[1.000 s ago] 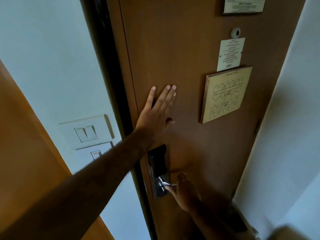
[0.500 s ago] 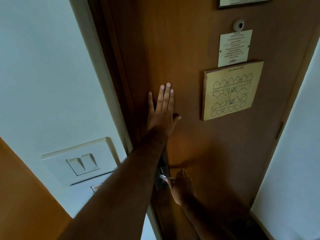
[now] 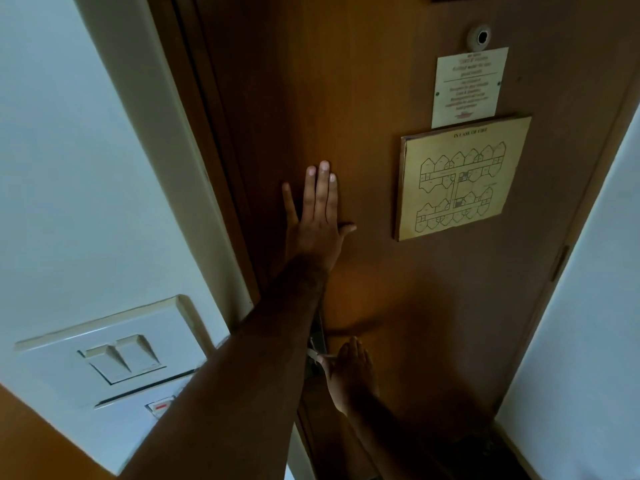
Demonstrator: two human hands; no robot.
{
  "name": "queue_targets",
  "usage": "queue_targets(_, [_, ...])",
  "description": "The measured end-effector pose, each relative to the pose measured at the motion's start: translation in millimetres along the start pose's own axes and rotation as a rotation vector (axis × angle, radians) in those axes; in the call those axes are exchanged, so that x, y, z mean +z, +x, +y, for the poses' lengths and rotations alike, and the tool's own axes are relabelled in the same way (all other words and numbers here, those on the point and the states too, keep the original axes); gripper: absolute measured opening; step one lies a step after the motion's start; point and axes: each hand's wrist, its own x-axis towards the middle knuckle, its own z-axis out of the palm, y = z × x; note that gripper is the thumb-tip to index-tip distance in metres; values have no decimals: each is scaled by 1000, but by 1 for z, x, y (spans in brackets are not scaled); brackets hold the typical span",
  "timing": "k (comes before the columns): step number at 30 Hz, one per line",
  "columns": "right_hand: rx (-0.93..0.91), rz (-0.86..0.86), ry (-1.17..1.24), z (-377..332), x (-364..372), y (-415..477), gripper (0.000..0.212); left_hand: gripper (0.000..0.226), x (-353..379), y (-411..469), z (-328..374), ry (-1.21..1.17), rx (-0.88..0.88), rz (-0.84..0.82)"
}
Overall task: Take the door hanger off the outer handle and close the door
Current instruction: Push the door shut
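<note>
The brown wooden door (image 3: 381,98) fills the middle of the view, seen from inside, and its left edge lies against the frame (image 3: 207,140). My left hand (image 3: 318,220) is pressed flat on the door near that edge, fingers straight, holding nothing. Lower down, my right hand (image 3: 351,375) is closed over the metal lever handle (image 3: 313,355), which my left forearm mostly hides. No door hanger is in sight, and the outer handle is hidden behind the door.
On the door hang a fire-plan plaque (image 3: 460,178), a white notice (image 3: 467,84) and a peephole (image 3: 479,38). A double light switch (image 3: 114,355) sits on the white wall to the left. Another white wall (image 3: 588,306) stands close on the right.
The dark gap between door and frame has vanished as the door swung shut. My left hand stayed flat on the door, my right hand stayed on the handle, and the view came closer.
</note>
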Motion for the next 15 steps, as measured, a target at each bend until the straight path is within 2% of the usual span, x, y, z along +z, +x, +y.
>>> queue_targets(5, [-64,12,-98,2,-8,-1,93,107,0,0,-1,15,7,-9])
queue_targets(10, [-200,174,-232,12,-41,-9,105,107,0,1,0,13,16,-27])
queue_targets(15, [-238,336,-280,36,-112,-9,100,107,1,2,-1,0,12,-67])
